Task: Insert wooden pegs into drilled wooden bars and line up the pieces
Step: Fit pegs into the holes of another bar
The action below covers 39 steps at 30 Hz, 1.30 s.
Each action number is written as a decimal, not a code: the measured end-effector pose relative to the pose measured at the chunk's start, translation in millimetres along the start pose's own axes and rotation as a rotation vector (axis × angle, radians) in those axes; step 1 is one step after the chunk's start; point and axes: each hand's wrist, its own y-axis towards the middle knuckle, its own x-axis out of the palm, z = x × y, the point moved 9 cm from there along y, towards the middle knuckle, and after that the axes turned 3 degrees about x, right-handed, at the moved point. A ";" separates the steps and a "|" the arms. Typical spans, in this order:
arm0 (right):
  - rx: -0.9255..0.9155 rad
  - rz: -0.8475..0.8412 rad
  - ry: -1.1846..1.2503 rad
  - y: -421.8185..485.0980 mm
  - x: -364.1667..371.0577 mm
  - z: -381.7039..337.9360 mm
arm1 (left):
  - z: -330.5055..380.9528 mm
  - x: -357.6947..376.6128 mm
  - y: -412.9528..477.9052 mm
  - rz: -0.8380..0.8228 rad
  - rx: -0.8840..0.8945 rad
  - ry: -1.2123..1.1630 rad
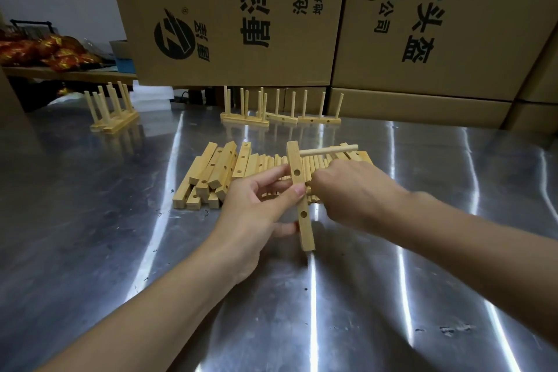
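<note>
My left hand (259, 205) grips a drilled wooden bar (297, 164) held nearly upright above the steel table; two empty holes show on its face. One wooden peg (329, 149) sticks out sideways to the right from the bar's top hole. My right hand (353, 190) is curled just right of the bar at its middle hole, and what its fingers hold is hidden. Behind both hands lies a pile of loose drilled bars (217, 172).
Finished bars with upright pegs stand at the back: one group on the left (113, 112), several in the middle (280, 112). Large cardboard boxes (229, 15) wall off the far edge of the shiny steel table (90, 220).
</note>
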 end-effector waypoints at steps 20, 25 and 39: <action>0.021 0.196 -0.314 -8.0 -20.8 -5.4 | -15.0 8.3 -3.8 -0.046 -0.348 -0.329; -0.042 0.055 -0.283 -5.4 -7.2 -1.9 | -27.9 13.6 -9.0 -0.037 -0.370 -0.294; -0.140 0.133 -0.280 4.9 -42.5 -0.5 | 1.9 -3.1 2.1 -0.023 -0.140 -0.042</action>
